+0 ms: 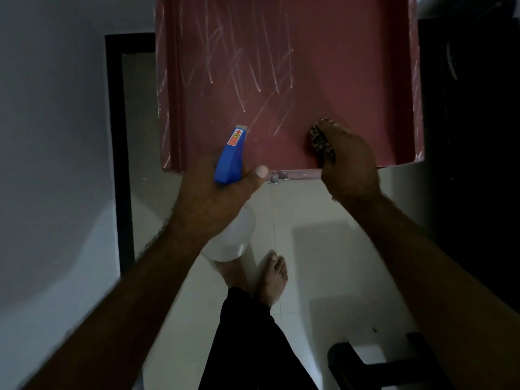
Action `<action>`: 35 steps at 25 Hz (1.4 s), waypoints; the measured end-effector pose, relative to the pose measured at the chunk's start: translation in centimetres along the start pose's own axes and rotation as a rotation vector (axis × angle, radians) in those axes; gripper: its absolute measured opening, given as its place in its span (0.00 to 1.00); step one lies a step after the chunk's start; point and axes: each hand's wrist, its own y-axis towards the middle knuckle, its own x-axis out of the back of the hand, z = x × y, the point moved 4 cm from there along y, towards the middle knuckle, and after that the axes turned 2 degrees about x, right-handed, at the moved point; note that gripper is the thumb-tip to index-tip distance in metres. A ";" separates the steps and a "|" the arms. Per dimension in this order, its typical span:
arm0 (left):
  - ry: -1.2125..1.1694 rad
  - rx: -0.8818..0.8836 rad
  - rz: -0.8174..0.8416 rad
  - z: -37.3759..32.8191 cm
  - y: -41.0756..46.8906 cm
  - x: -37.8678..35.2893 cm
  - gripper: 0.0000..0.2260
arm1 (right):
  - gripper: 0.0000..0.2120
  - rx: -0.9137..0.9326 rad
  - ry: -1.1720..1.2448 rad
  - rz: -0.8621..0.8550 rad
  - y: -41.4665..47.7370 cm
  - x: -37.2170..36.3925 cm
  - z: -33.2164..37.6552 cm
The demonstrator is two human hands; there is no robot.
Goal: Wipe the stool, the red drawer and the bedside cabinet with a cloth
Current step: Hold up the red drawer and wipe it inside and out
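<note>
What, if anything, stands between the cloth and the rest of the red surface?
Nothing visible: the right hand holds the cloth on the red drawer, whose top shows only pale streaks. The left hand holds a bottle aside.

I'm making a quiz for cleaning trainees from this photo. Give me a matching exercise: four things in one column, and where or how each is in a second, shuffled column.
Things:
1. spray bottle
2. cloth
3. red drawer
4. bare foot

Places or states:
A. streaked with pale scratch marks
B. on the pale tiled floor
C. held in the left hand
D. held by the right hand against the red surface

Pairs: 1-C, 2-D, 3-A, 4-B.
</note>
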 end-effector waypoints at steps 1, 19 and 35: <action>0.001 0.015 0.013 0.3 0.0 -0.1 0.17 | 0.32 -0.002 0.006 0.010 0.1 -0.2 -0.2; 0.073 -0.001 0.047 1.8 -0.5 1.1 0.15 | 0.36 -0.196 0.177 0.038 -0.3 0.4 1.4; -0.038 0.027 0.027 0.0 0.8 3.0 0.15 | 0.28 0.009 -0.001 0.028 1.0 -2.1 5.5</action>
